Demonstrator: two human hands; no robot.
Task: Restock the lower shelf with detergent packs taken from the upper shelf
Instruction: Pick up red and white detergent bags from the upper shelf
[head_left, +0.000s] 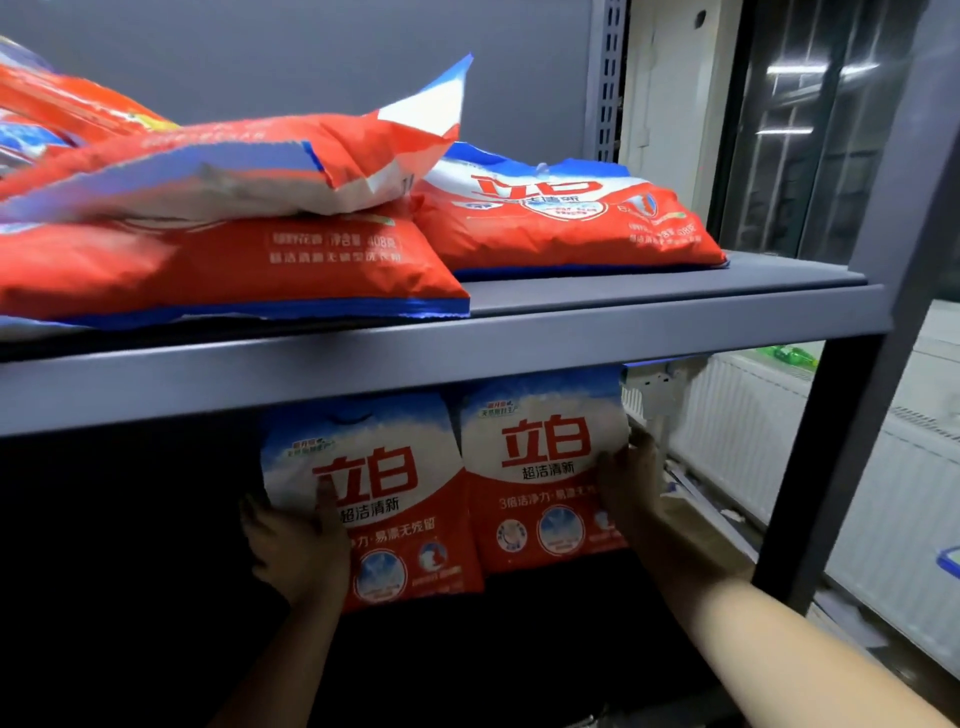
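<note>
Detergent packs are found on two levels of a grey metal rack. On the lower level, beneath the upper shelf (623, 306), two red, white and blue packs are stood upright, side by side and touching, faces turned outward. The left upright pack (384, 499) is gripped at its left edge by the left hand (296, 545), with the thumb laid across the printed front and the other fingers curled behind the edge. The right upright pack (545, 467) is held at its right edge by the right hand (631, 488), with the thumb pressed against the front face; the remaining fingers are hidden behind the pack, so their position cannot be told. The surface on which these two packs are stood is lost in shadow. On the upper shelf, further packs are laid flat: a single pack (566, 223) is placed toward the right, apart from the shelf's right end, and a stack of packs (218, 249) is seen at the left, its top pack tilted with one corner raised. A perforated grey upright (608, 78) is noted behind the shelf. To the right, a dark front post (810, 467), a white ribbed radiator (779, 441) and a dark window (810, 130) are observed.
</note>
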